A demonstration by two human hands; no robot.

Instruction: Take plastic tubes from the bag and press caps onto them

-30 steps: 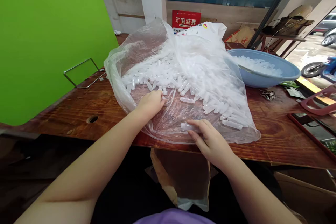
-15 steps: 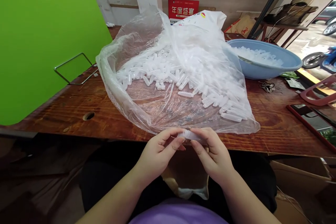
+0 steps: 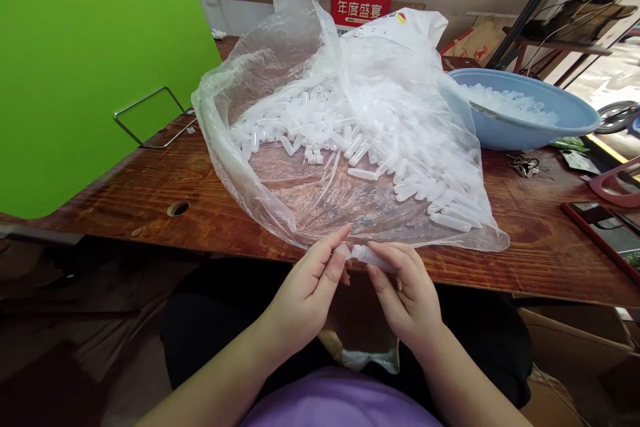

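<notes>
Just above the table's front edge, my right hand [image 3: 407, 290] pinches a small translucent plastic tube [image 3: 367, 255], its threaded neck pointing left. My left hand [image 3: 313, 280] faces it, closed on a small whitish cap [image 3: 344, 251] between thumb and fingers, the index finger stretched forward. A narrow gap shows between cap and tube neck. Beyond both hands lies a large clear plastic bag [image 3: 280, 213], its mouth open towards me, with a heap of similar tubes [image 3: 310, 127] inside.
A blue basin [image 3: 535, 130] of translucent pieces stands at right, near keys [image 3: 524, 165] and a phone-like device with a red edge [image 3: 607, 230]. At left rises a green panel [image 3: 95, 67] with a wire stand [image 3: 150, 117]. An open cardboard box [image 3: 575, 333] sits below the table, right.
My left hand has drawn slightly left from the tube, and its index finger has straightened; cap and tube neck now show apart. My right hand keeps the tube. The view has shifted slightly.
</notes>
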